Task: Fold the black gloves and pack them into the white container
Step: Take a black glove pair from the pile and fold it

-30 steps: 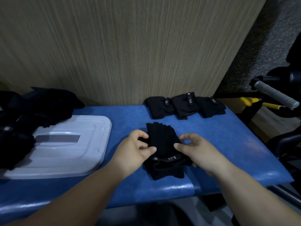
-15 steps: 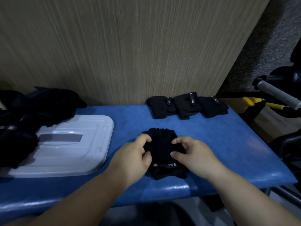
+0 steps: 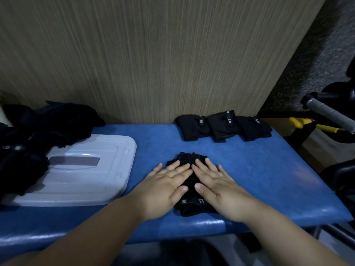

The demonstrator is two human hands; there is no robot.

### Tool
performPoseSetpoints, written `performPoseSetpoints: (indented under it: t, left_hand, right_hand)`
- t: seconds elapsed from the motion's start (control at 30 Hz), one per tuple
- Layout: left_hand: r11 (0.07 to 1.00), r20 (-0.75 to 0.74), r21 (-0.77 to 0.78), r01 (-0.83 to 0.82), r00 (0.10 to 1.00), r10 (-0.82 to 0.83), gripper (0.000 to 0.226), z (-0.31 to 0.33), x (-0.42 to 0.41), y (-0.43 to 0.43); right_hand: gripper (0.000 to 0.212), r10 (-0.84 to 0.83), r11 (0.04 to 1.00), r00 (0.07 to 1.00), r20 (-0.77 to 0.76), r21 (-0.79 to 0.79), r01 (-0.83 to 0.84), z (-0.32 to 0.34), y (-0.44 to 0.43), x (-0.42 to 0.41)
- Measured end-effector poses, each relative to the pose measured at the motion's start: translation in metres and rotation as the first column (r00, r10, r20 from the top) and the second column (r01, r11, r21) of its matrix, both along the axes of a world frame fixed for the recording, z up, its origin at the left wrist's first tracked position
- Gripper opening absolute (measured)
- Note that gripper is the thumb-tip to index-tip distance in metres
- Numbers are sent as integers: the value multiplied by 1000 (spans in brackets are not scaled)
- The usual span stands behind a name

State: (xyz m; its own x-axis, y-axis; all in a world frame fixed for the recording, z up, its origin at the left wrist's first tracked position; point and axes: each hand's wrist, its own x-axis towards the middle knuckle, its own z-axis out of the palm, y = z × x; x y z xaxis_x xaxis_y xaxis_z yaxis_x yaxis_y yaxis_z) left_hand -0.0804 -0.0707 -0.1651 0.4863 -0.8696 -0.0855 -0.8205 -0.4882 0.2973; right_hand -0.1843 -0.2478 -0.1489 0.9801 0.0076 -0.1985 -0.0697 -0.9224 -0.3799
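A folded black glove (image 3: 189, 159) lies on the blue bench (image 3: 249, 169) near its front edge. My left hand (image 3: 165, 187) and my right hand (image 3: 215, 184) lie flat on it side by side, fingers straight, pressing it down. Three folded black gloves (image 3: 222, 125) sit in a row at the back of the bench by the wall. A white container lid (image 3: 80, 169) lies flat at the left. A pile of loose black gloves (image 3: 38, 131) spreads over the lid's left and far edges.
A wood-grain wall (image 3: 153, 54) rises directly behind the bench. Off the right end stand dark equipment, a grey handle (image 3: 326, 114) and yellow-handled tools (image 3: 299, 121).
Both hands went from pinching the glove with curled fingers to lying flat on it. The glove's finger end has been folded back, so it looks shorter.
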Motion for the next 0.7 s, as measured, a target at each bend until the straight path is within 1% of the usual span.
performPoseSetpoints:
  t: [0.07, 0.23, 0.33, 0.47, 0.57, 0.7]
  left_hand:
    - [997, 14, 74, -31, 999, 30, 55, 3, -2, 2]
    - [988, 13, 134, -80, 997, 79, 59, 4, -3, 7]
    - [979, 5, 173, -106, 994, 106, 62, 7, 0, 11]
    - [977, -8, 178, -113, 993, 116, 62, 8, 0, 15]
    - [979, -9, 162, -121, 992, 124, 63, 8, -1, 16]
    - [980, 35, 138, -144, 990, 140, 68, 9, 2, 20]
  right_hand:
    - [58, -15, 999, 999, -47, -46, 13, 0, 1, 0]
    - [66, -96, 991, 991, -92, -100, 87, 3, 2, -2]
    - [62, -125, 988, 987, -101, -106, 115, 3, -2, -2]
    - [52, -147, 986, 987, -68, -92, 140, 2, -10, -4]
    - [49, -161, 984, 987, -30, -78, 158, 0, -17, -7]
    - [47, -133, 989, 990, 41, -66, 135, -2, -29, -10]
